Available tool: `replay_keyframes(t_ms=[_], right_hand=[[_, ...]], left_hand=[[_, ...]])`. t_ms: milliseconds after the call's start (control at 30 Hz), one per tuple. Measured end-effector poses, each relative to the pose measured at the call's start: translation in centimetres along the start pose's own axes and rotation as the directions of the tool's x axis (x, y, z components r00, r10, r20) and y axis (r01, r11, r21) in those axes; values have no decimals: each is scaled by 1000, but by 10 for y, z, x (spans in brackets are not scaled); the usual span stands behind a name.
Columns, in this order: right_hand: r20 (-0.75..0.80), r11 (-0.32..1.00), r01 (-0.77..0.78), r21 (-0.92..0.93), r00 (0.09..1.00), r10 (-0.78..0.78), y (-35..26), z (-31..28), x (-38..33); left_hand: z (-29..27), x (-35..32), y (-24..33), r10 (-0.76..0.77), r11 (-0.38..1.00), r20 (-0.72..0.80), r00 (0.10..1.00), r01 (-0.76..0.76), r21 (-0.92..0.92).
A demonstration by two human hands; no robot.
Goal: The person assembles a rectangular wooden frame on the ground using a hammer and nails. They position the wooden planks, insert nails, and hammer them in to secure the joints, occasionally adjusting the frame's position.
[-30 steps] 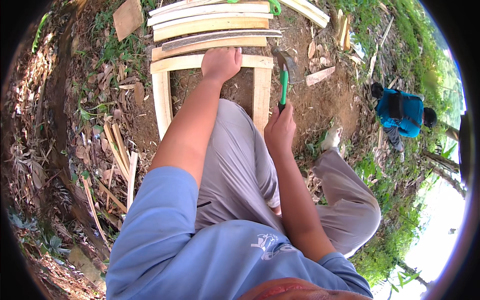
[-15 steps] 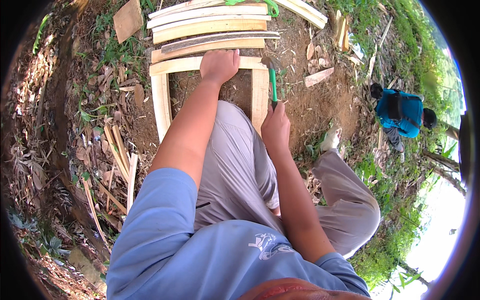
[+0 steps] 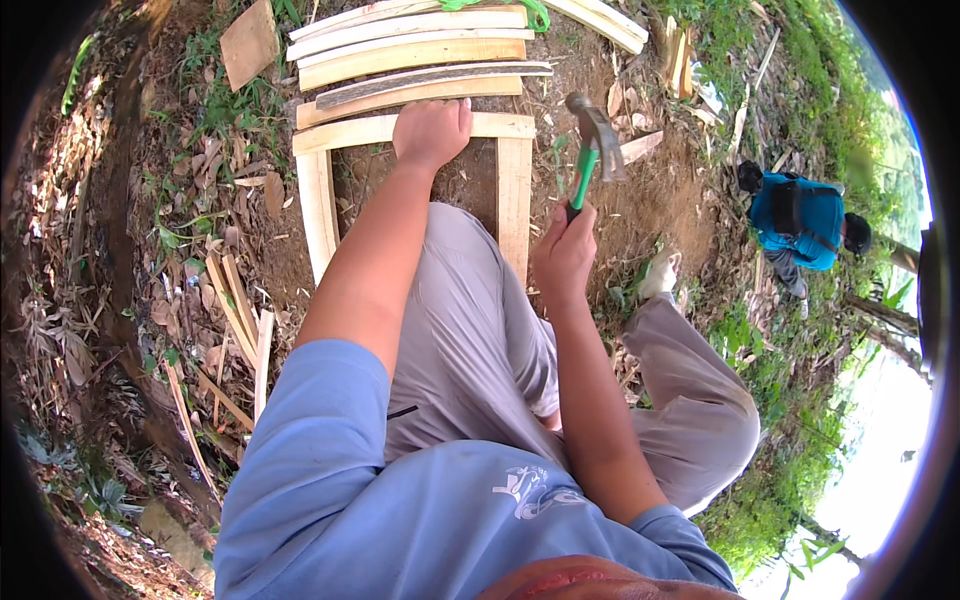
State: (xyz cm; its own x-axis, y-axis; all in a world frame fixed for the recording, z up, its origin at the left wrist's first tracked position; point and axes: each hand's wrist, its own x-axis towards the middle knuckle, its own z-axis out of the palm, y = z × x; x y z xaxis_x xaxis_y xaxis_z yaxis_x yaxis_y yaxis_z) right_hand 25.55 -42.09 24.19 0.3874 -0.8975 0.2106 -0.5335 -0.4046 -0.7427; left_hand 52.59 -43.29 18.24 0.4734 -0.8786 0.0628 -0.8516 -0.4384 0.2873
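Note:
My right hand point(image 3: 565, 250) grips a claw hammer point(image 3: 586, 150) by its green and black handle. The hammer's metal head is raised, to the right of the wooden frame and apart from it. My left hand point(image 3: 430, 133) is closed over the middle of a pale crosspiece point(image 3: 350, 132), its fingers wrapped round the far edge. That crosspiece lies across the far ends of two wooden rails, a left rail point(image 3: 318, 215) and a right rail point(image 3: 514, 200). Several more slats point(image 3: 420, 50) lie in parallel rows just beyond my left hand.
Bright green plastic point(image 3: 536, 14) lies at the far slats. Loose sticks point(image 3: 236, 300) rest among dry leaves on the left, near a flat board point(image 3: 248, 45). A person in a teal top point(image 3: 795, 220) is farther off on the right. My bent legs point(image 3: 470, 330) are close to the frame.
The hammer has lifted off the right end of the crosspiece and swung up to the right, along with my right hand. My left hand stays on the crosspiece.

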Motion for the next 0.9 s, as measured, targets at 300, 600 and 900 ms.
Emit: replay_keyframes(t_ms=[300, 600, 900], right_hand=[[307, 961, -148, -234, 926, 217, 23, 15, -17], [11, 997, -78, 29, 997, 78, 16, 10, -7], [170, 905, -415, -94, 889, 425, 69, 23, -36]], left_hand=[[-3, 1, 1, 7, 1000, -18, 1000, -7, 8], [0, 0, -1, -7, 1000, -11, 1000, 7, 25], [1, 4, -24, -115, 864, -399, 910, -106, -493]])
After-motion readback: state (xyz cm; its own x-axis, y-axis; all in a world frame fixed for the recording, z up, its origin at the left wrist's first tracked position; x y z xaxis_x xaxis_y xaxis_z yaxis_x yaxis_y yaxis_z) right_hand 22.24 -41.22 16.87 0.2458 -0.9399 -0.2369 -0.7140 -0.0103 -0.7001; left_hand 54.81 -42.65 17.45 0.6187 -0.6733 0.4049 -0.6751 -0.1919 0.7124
